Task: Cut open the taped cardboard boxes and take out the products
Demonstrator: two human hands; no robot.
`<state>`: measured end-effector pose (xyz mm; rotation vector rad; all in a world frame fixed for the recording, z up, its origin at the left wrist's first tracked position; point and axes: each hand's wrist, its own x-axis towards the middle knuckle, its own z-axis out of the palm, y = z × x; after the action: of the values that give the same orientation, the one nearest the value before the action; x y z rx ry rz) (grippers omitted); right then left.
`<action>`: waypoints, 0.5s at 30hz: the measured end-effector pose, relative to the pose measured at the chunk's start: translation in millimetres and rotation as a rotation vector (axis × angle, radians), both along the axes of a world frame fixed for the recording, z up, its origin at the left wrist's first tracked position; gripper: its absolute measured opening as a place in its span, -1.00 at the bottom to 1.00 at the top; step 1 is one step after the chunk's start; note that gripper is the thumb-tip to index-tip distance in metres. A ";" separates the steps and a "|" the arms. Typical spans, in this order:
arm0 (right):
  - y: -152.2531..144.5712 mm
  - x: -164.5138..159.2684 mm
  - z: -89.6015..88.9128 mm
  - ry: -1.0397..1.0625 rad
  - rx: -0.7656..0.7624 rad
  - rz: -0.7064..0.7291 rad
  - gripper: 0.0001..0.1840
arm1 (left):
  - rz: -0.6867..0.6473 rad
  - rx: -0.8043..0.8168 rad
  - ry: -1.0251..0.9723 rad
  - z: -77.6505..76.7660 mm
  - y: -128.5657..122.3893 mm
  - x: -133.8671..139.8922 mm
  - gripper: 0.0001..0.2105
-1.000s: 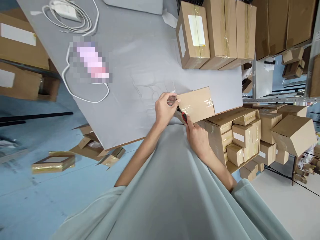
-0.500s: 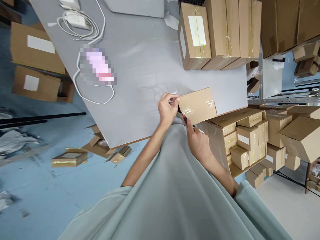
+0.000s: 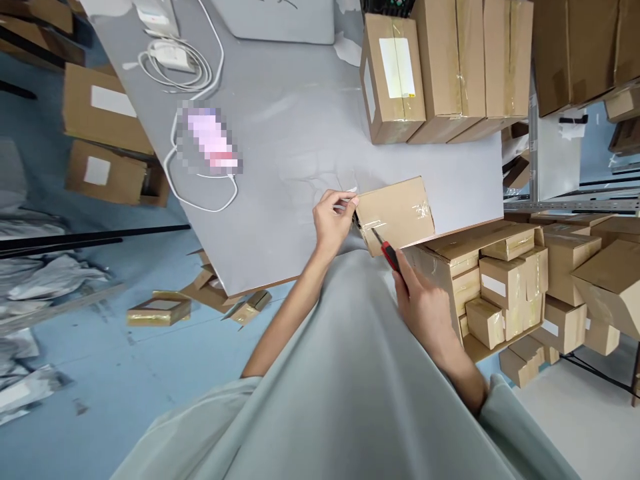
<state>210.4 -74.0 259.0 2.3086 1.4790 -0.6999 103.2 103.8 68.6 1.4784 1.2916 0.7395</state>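
Note:
A small cardboard box (image 3: 395,213) lies near the table's front edge, with clear tape at its left and right ends. My left hand (image 3: 333,220) is closed on the box's upper left corner, thumb and fingers pinching the edge. In my right hand (image 3: 425,307) is a red and black utility knife (image 3: 391,255), its blade pointing up and left over the taped left end. Whether the blade touches the cardboard I cannot tell. A dark gap shows at the box's left end, beside my left fingers; the contents are hidden.
Tall taped boxes (image 3: 445,73) stand at the back right of the grey table (image 3: 280,133). A large open carton (image 3: 435,273) full of small boxes sits right of me. At left lie a blurred-out phone (image 3: 213,137) and a coiled white cable (image 3: 200,70). Opened cartons (image 3: 160,310) litter the floor.
My right hand has drawn back to the right and down, bringing the knife out from the box's left end to above its face. My left hand keeps its hold on the corner.

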 end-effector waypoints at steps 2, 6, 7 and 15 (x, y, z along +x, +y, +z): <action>-10.8 10.8 -3.5 0.027 0.133 -0.067 -0.35 | -0.010 -0.004 -0.010 2.1 1.9 0.2 -0.74; -8.3 35.1 -50.9 0.152 0.337 -0.207 -0.31 | -0.080 0.088 -0.001 12.1 2.9 -6.1 -0.81; -4.3 40.6 -66.3 0.184 0.364 -0.224 -0.31 | -0.111 0.142 0.019 15.3 2.4 -9.8 -0.83; 8.7 59.0 -118.1 0.288 0.474 -0.249 -0.36 | -0.452 0.290 0.106 22.3 -25.7 -39.5 -0.46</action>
<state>269.4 -65.3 140.9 2.8892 1.6375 -0.8522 63.7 78.1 90.9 1.9804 0.8962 0.5667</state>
